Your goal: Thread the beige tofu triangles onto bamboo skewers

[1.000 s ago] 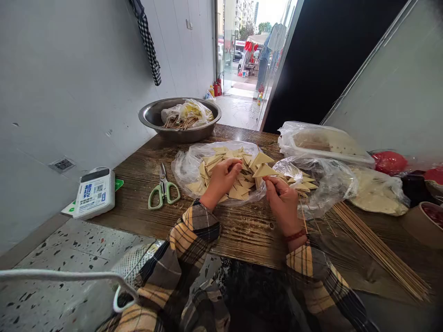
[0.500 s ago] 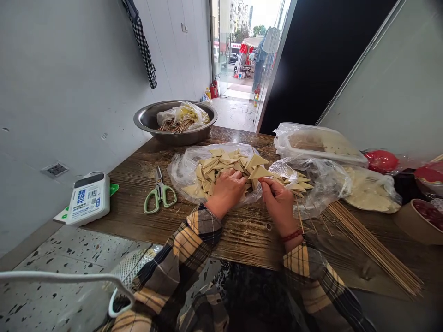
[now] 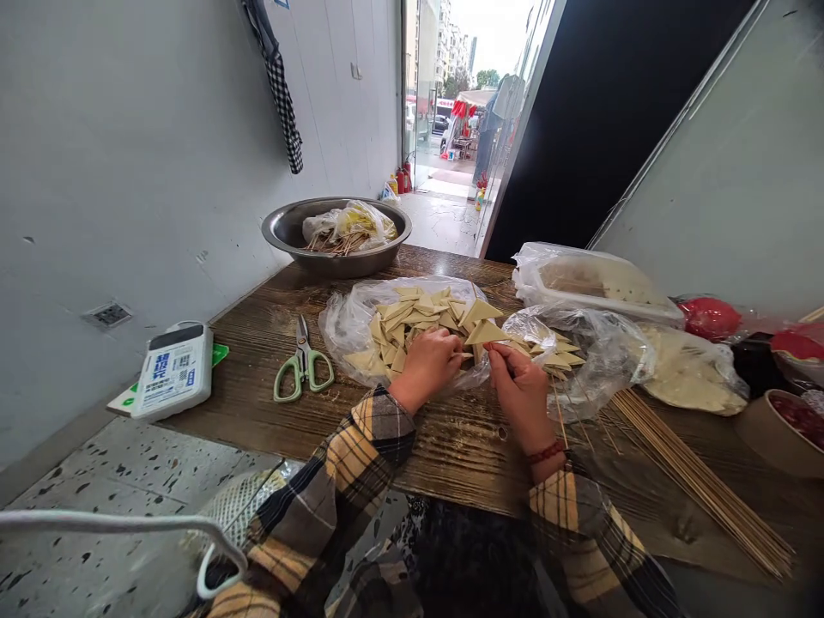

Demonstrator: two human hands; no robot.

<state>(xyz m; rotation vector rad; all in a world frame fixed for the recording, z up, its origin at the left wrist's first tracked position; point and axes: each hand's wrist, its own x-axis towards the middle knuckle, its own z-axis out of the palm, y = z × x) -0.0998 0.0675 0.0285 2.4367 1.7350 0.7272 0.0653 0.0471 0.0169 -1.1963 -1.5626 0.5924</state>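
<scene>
A heap of pale beige tofu triangles lies on a clear plastic bag at the middle of the table. My left hand is at the heap's near edge, fingers curled, with a triangle showing at the fingertips. To its right, my right hand pinches the lower end of a thin skewer. Two or so tofu triangles are threaded on that skewer just above the fingers, and its thin tip sticks up beyond them. More triangles on sticks lie on plastic to the right.
Green-handled scissors lie left of the heap. A metal basin with bagged skewers stands behind. Bare bamboo skewers lie at right, near a bowl and a bagged tray. A white device sits at left.
My left hand has drawn slightly back from the heap, and a triangle now shows at its fingertips. My right hand keeps its pinch on the skewer. The camera view has shifted slightly.
</scene>
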